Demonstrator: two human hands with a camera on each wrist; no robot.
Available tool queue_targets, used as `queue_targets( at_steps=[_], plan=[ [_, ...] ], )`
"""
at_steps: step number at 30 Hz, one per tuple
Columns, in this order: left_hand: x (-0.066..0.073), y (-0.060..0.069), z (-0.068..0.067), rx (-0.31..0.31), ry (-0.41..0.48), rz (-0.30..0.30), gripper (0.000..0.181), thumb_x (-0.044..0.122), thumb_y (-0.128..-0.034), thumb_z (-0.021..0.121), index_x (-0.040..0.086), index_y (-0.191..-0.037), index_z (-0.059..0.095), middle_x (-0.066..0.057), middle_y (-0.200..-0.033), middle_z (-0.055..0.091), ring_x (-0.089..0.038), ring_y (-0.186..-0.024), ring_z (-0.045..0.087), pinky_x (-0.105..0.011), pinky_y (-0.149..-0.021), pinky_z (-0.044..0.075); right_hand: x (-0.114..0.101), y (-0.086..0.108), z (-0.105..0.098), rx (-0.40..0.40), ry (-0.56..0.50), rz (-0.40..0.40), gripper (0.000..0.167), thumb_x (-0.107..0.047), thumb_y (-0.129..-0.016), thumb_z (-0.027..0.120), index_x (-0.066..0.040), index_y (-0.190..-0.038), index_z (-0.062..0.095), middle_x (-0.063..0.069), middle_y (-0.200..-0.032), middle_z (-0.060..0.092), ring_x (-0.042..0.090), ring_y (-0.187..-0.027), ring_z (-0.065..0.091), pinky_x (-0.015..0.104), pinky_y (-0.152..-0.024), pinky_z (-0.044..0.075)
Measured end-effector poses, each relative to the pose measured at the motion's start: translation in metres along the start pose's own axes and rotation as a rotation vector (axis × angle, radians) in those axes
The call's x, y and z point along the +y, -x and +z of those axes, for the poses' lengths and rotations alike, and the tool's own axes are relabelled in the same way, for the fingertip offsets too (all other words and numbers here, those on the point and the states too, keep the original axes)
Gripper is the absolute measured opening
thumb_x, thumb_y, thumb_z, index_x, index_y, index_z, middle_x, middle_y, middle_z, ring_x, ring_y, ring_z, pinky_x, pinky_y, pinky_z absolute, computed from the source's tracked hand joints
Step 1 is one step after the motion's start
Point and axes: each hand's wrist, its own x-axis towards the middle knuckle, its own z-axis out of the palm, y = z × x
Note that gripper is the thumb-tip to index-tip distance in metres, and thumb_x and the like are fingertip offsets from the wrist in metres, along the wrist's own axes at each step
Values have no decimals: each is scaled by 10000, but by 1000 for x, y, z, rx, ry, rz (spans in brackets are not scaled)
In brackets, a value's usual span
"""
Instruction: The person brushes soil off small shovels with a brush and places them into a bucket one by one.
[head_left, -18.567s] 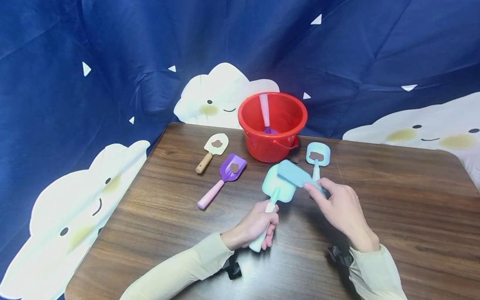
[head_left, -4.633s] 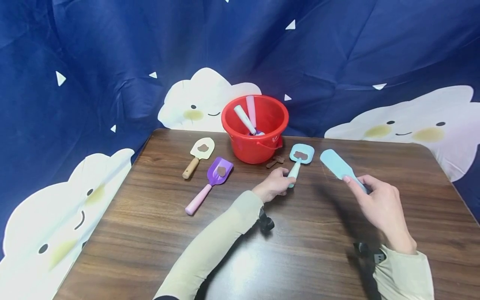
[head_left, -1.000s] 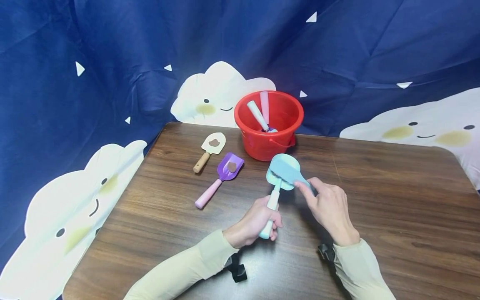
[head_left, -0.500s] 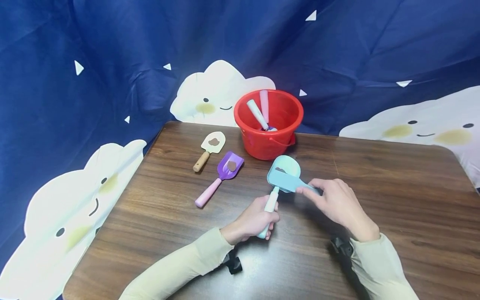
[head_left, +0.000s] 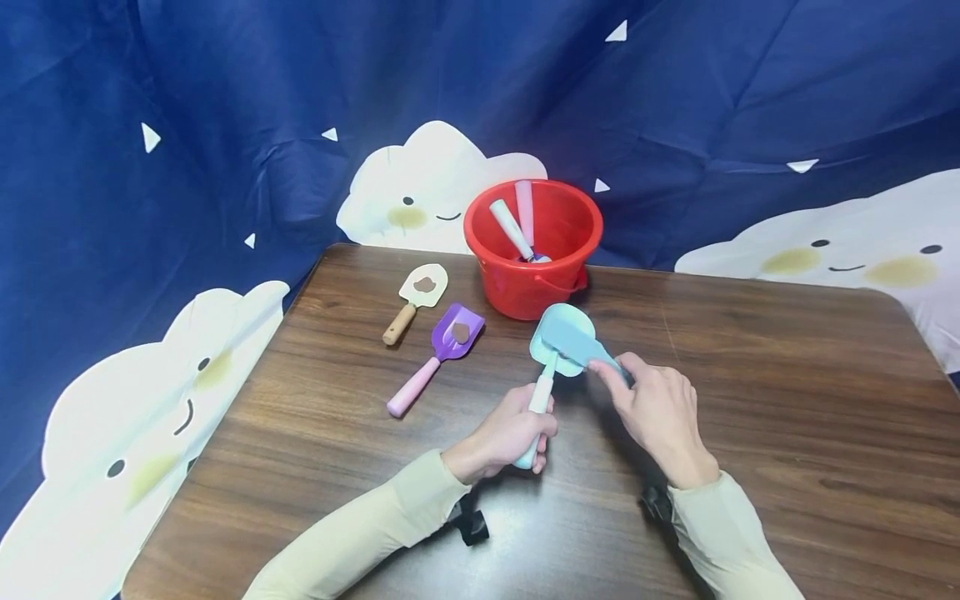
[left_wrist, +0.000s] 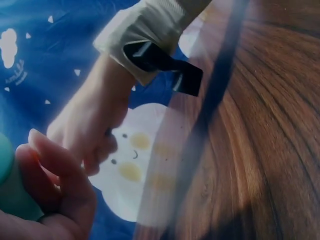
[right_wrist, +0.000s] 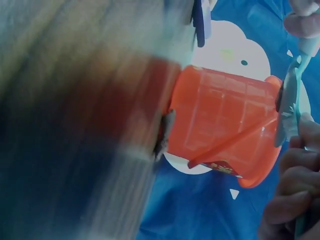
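Table (head_left: 795, 417), bucket (head_left: 525, 290), raised shovel (head_left: 541, 392)

In front of the bucket, fingers of the left hand (head_left: 512, 433) grip the shovel, seemingly for steadiness; the right hand (head_left: 662, 417) pinches the smaller scraper (head_left: 573, 340) over it, probably for control.

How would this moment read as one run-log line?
left hand: holds shovel | right hand: holds spatula over shovel | bucket: two handles inside | purple scoop, trowel: on table
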Motion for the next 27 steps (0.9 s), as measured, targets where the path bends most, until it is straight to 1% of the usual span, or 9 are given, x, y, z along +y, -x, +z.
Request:
queue_targets(
  at_steps=[6,9,14,16,17,20,24,26,27],
  plan=[
    [0,-2,-2,-7,24,-5,222,-65,-750,500,93,-885,420,-20,-503,426,-130,-362,418,-256,-329,438,-2,2,10,79,-52,21,229,-341,-811,750,-126,-789,674,40,-454,495,268,-437,473,356,-404,312],
    [1,-2,-2,-13,51,-9,213,-58,-753,498,96,-876,418,-12,-488,433,-124,-345,422,-257,-337,443,-3,2,12,87,-89,34,242,-331,-830,737,-102,-779,676,37,-457,490,251,-443,469,346,-412,315],
    [1,-2,-2,-42,103,-43,199,-47,-766,495,95,-877,411,0,-475,426,-122,-329,417,-255,-348,445,-3,-1,10,59,-195,157,288,-354,-883,685,-86,-776,692,7,-487,463,169,-509,414,244,-442,285],
    [1,-1,-1,-43,105,-44,195,-42,-770,495,96,-882,413,-1,-481,423,-125,-333,412,-253,-347,443,-1,-3,7,47,-222,198,297,-372,-886,678,-96,-782,700,3,-501,464,159,-530,409,221,-457,283],
    [1,-1,-1,-40,100,-36,197,-41,-769,495,96,-884,413,-6,-485,423,-129,-335,411,-254,-345,443,-1,-4,5,40,-229,203,296,-378,-885,679,-101,-785,704,0,-505,467,157,-532,412,214,-464,287],
    [3,0,-1,-22,76,-18,188,-32,-773,494,96,-889,420,-9,-495,423,-131,-343,408,-251,-340,442,-2,-8,-2,33,-207,164,296,-380,-882,680,-93,-818,708,-1,-503,466,165,-522,408,234,-459,290],
    [5,2,-1,-21,66,-24,183,-28,-779,491,99,-892,422,-6,-498,419,-131,-346,404,-253,-341,441,-1,-15,-10,53,-143,111,312,-377,-892,665,-69,-852,701,14,-488,455,201,-505,412,283,-453,297],
    [6,4,0,-23,74,-32,189,-28,-779,495,109,-890,427,-5,-497,417,-133,-344,401,-254,-340,439,0,-17,-13,29,-120,100,322,-391,-902,646,-74,-865,696,14,-478,452,211,-504,428,296,-459,308],
    [5,4,0,-25,79,-36,191,-28,-777,497,110,-889,428,-6,-496,416,-133,-344,400,-255,-340,438,1,-18,-14,3,-109,99,330,-406,-906,635,-83,-875,696,9,-477,450,211,-506,434,297,-463,314]
  ],
)
